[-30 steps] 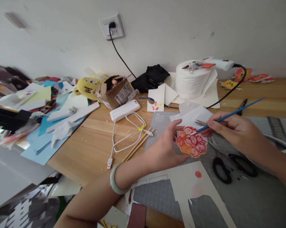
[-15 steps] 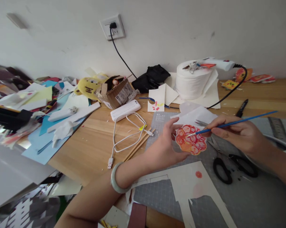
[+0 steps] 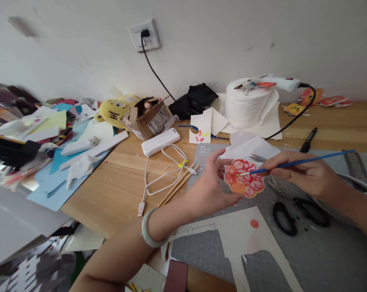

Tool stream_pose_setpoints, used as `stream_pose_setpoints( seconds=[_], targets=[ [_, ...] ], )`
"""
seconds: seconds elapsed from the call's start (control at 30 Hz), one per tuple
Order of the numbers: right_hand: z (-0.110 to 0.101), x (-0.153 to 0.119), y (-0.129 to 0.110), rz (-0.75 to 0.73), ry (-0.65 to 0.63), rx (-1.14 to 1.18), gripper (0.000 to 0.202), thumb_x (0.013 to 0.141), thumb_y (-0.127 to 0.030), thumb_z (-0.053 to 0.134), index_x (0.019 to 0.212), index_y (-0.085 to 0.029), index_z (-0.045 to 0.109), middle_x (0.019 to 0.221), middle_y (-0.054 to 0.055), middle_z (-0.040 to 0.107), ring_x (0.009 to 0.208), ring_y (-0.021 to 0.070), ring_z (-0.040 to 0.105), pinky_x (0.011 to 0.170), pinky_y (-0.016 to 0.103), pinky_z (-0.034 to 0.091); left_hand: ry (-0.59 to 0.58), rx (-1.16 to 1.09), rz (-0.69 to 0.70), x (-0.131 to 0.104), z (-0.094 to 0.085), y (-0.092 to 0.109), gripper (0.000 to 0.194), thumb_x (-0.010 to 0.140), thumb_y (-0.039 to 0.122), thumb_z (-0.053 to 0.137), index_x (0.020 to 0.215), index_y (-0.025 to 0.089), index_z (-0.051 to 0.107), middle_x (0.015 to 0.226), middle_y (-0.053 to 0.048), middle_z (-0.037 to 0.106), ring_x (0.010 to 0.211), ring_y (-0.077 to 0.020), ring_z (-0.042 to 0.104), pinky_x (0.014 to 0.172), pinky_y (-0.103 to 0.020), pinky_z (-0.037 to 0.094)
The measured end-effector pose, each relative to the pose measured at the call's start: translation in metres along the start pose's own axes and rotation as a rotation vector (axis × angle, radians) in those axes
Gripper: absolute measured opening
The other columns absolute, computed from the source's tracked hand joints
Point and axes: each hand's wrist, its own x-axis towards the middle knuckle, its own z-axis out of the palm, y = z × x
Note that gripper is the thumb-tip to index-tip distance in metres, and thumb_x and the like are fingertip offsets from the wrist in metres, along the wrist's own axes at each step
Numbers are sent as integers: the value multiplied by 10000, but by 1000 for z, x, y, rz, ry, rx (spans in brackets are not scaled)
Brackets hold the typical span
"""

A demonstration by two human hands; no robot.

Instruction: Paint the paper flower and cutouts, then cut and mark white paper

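My left hand (image 3: 215,182) holds a paper cutout (image 3: 247,184) painted with red, pink and orange rounded shapes, gripping it by its left and lower edges. Between the fingers of my right hand (image 3: 302,172) is a blue paintbrush (image 3: 314,159). Its pale tip touches the left middle of the cutout. Black-handled scissors (image 3: 285,219) lie open below my right hand on the grey cutting mat (image 3: 198,247). Cut cream paper (image 3: 238,227) with a red dot lies nearer to me.
A white power bank (image 3: 160,141) with its cable and two wooden sticks (image 3: 179,185) lie left of my hands. Behind stand a tissue roll (image 3: 246,105) and a cardboard box (image 3: 148,119). A black pen (image 3: 309,140) lies at right. Papers crowd the far left.
The brush has tilted to a flatter angle, and its tip has moved slightly left and down on the cutout. Both hands keep their hold.
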Motion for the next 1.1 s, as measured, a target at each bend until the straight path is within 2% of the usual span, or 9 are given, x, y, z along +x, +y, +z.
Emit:
stream_pose_setpoints(
  seconds=[0.2, 0.5, 0.7, 0.87, 0.97, 1.1],
  targets=[
    [-4, 1, -2, -13, -26, -3, 191, 759, -445, 668, 733, -260, 706, 691, 27, 717, 631, 146, 670, 554, 222, 534, -10, -30, -39, 0, 0, 0, 944, 657, 176, 781, 1328, 223, 119, 1275, -171, 486, 963, -195, 538, 876, -395, 451],
    [-3, 0, -5, 46, 75, 76, 176, 748, -466, 677, 755, -292, 702, 687, -6, 720, 629, 116, 685, 578, 178, 556, -25, -44, -62, 0, 0, 0, 949, 643, 130, 781, 1324, 237, 129, 1289, -167, 484, 994, -209, 551, 893, -406, 448],
    [-1, 2, -7, 32, 16, 24, 221, 742, -498, 666, 729, -282, 712, 694, 7, 721, 628, 107, 674, 558, 149, 535, -17, -53, -46, 0, 0, -1, 935, 655, 164, 782, 1324, 231, 133, 1269, -168, 493, 995, -210, 543, 887, -414, 447],
    [-4, 0, 0, 45, -34, 32, 226, 734, -494, 674, 709, -275, 726, 703, 26, 729, 662, 137, 685, 605, 193, 552, -18, -36, -47, 1, -1, 1, 937, 652, 143, 782, 1320, 240, 132, 1268, -158, 497, 981, -201, 551, 882, -402, 454],
    [-7, -1, 4, 80, -46, 63, 246, 720, -509, 680, 692, -269, 728, 693, 38, 723, 655, 163, 686, 580, 228, 562, -21, -35, -53, 1, -1, 1, 940, 647, 144, 785, 1318, 234, 133, 1275, -164, 493, 990, -206, 550, 884, -408, 454],
    [-8, -2, 4, 100, -5, 91, 219, 716, -494, 691, 706, -278, 726, 690, 29, 711, 651, 165, 679, 579, 242, 566, -32, -48, -55, 0, 0, -1, 934, 650, 149, 780, 1317, 227, 130, 1285, -175, 482, 1023, -218, 541, 904, -425, 440]
  ],
)
